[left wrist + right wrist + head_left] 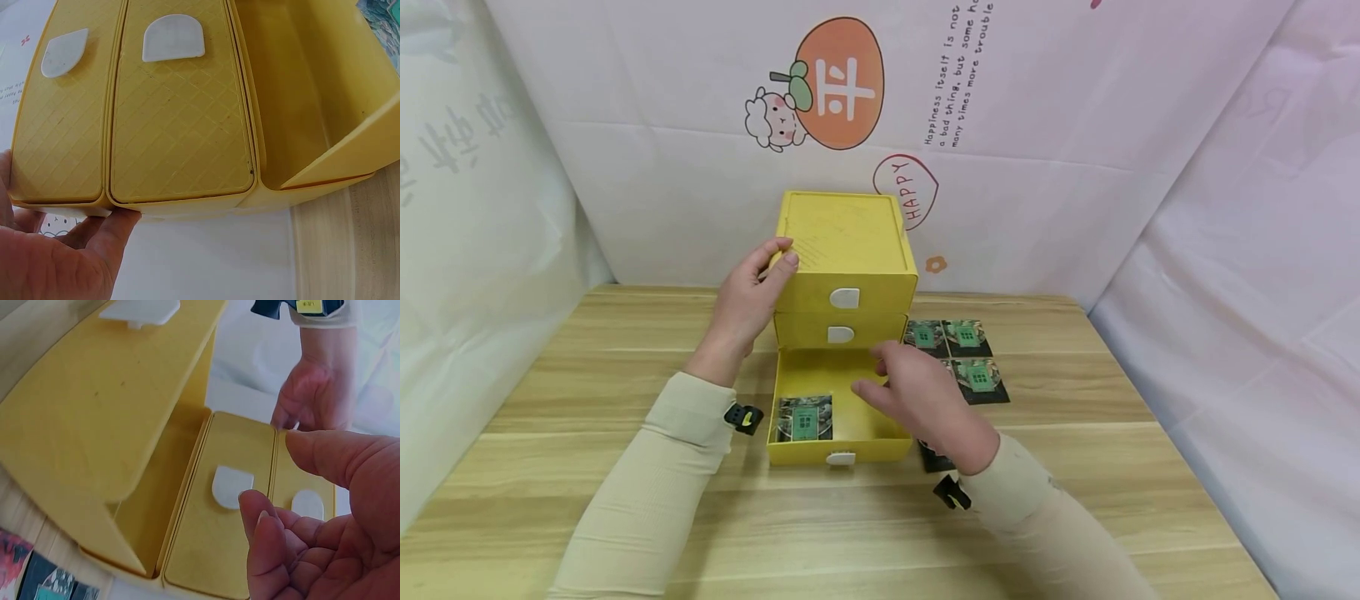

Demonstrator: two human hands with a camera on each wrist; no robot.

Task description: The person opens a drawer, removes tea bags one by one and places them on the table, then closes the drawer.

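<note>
A yellow three-tier drawer box (846, 233) stands on the table with its bottom drawer (850, 452) pulled out. Inside that drawer, at the front left, lies a square dark card with a green label (805, 418). My left hand (748, 296) grips the box's upper left edge, its thumb and fingertips over the top corner. In the left wrist view, fingers of the left hand (69, 256) press against the box's side. Over the right part of the open drawer hovers my right hand (921, 396), thumb apart from loosely curled fingers, with nothing between them.
Several similar cards (979, 377) lie on the table to the right of the box, partly hidden by the right hand. White tab handles (845, 298) mark the closed upper drawers. A printed white cloth (1037, 225) hangs behind the wooden table (1097, 467).
</note>
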